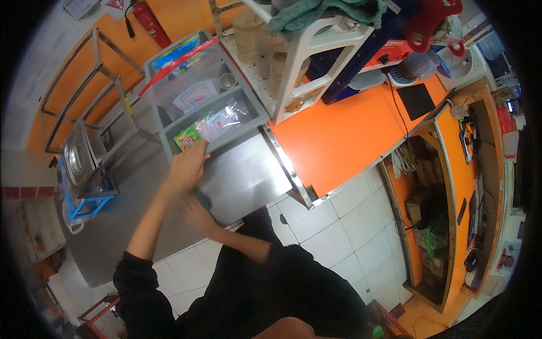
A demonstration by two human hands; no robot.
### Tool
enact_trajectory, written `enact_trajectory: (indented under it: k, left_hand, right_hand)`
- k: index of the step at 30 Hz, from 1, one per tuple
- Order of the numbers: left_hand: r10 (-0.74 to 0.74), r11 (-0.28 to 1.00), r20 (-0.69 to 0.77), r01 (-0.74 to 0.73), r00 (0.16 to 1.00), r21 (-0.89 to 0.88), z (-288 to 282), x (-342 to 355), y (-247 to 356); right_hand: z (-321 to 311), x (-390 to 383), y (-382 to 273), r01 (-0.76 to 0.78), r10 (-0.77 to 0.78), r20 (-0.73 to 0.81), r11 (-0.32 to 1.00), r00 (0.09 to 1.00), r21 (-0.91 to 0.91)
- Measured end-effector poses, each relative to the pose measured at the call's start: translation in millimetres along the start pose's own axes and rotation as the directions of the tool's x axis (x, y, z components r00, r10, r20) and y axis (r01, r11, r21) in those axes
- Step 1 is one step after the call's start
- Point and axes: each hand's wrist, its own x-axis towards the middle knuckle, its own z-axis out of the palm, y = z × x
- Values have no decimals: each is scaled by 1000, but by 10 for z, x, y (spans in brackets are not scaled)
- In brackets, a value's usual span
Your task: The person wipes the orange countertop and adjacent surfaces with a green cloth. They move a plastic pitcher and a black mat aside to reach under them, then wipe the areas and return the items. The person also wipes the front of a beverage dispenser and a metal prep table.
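Observation:
My left hand (189,165) is at the near wall of a grey divided tray (240,131), its fingers bent over the rim. Just below it, my right hand (199,216) is smeared by motion, pressed low over the steel table (245,178). A small dark green scrubbing pad (202,199) shows at its fingers; much of it is hidden. In the tray's near compartment lie a green packet (186,137) and a clear plastic bag (226,121). Farther back are another printed bag (196,96), a small metal cup (228,81) and a red-edged clear bag (178,69).
An orange counter (333,147) adjoins the table on the right, with a white rack (316,51) beside the tray. Steel pans (79,152) and a blue wire basket (87,206) stand at the left. Orange shelving (451,214) is at the far right.

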Motion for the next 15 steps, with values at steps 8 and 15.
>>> enact_trajectory:
  k: [8, 15]
  left_hand:
    - [-47, 998, 20, 48, 999, -46, 341, -48, 3]
    - [-29, 999, -88, 25, 996, -45, 480, -72, -37]
  right_hand:
    - [-1581, -935, 1225, -515, 514, -113, 857, 850, 21]
    - [-1305, -929, 1577, -451, 446, 70, 878, 892, 161]
